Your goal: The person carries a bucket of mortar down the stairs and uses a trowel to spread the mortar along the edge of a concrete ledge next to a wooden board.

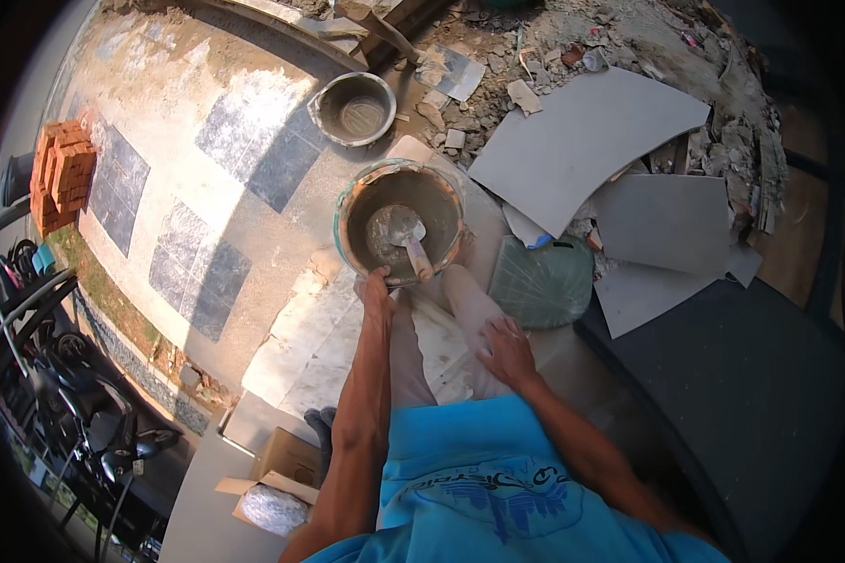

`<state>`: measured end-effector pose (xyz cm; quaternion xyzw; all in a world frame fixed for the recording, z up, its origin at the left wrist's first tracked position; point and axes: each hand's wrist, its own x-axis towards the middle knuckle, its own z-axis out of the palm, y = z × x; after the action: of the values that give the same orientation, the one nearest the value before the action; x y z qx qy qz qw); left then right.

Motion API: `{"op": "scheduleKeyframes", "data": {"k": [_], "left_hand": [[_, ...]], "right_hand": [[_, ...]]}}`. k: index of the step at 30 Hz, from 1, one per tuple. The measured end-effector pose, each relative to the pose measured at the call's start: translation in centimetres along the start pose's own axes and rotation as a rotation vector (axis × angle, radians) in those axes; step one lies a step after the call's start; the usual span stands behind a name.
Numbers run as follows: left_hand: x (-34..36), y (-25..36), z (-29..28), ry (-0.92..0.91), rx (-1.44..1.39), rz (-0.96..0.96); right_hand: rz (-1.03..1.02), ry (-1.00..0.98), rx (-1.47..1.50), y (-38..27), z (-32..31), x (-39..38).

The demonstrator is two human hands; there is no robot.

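A round, mortar-smeared bucket (pixel 345 192) stands in front of my legs. At its near left rim, my left hand (pixel 376 287) grips the edge with the fingers closed. Inside the bucket lies a trowel (pixel 417 251), its blade down in the grey residue and its handle leaning toward the near rim. My right hand (pixel 509 353) rests on my right leg with the fingers stretched out, holding nothing. Just beyond the bucket sits a second dark basin (pixel 321 111) with a little grey matter at the bottom.
Large grey board pieces (pixel 591 131) and rubble lie at the far right. Beside my right leg is a green translucent lid-like piece (pixel 543 281). An open cardboard box (pixel 286 462) stands at the near left. Stacked bricks (pixel 63 176) and parked motorcycles (pixel 89 413) are farther left.
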<state>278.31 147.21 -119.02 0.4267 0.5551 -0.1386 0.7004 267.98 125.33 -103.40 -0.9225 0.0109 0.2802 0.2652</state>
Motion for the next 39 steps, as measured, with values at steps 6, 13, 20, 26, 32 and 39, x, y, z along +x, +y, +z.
{"op": "scheduleKeyframes", "data": {"k": [6, 13, 20, 26, 32, 39], "left_hand": [[5.7, -4.0, 1.5, 0.002, -0.013, -0.006], [8.9, -6.9, 2.7, -0.097, 0.021, -0.036], [12.0, -10.2, 3.1, -0.024, -0.077, -0.283], [11.8, -11.3, 1.3, 0.085, 0.099, -0.322], [9.1, -6.2, 1.3, -0.009, 0.434, -0.162], [4.1, 7.9, -0.3, -0.248, 0.796, 0.132]], "right_hand": [[0.038, -0.032, -0.002, 0.1, -0.5, 0.5], [0.058, -0.071, -0.047, -0.1, -0.8, 1.1], [0.086, -0.056, -0.016, -0.6, -1.3, 1.9], [0.096, -0.004, -0.004, -0.7, -1.3, 2.3], [0.123, 0.071, -0.006, -2.0, -0.4, 2.6], [0.236, 0.136, 0.045, -5.0, 0.0, 1.8]]}}
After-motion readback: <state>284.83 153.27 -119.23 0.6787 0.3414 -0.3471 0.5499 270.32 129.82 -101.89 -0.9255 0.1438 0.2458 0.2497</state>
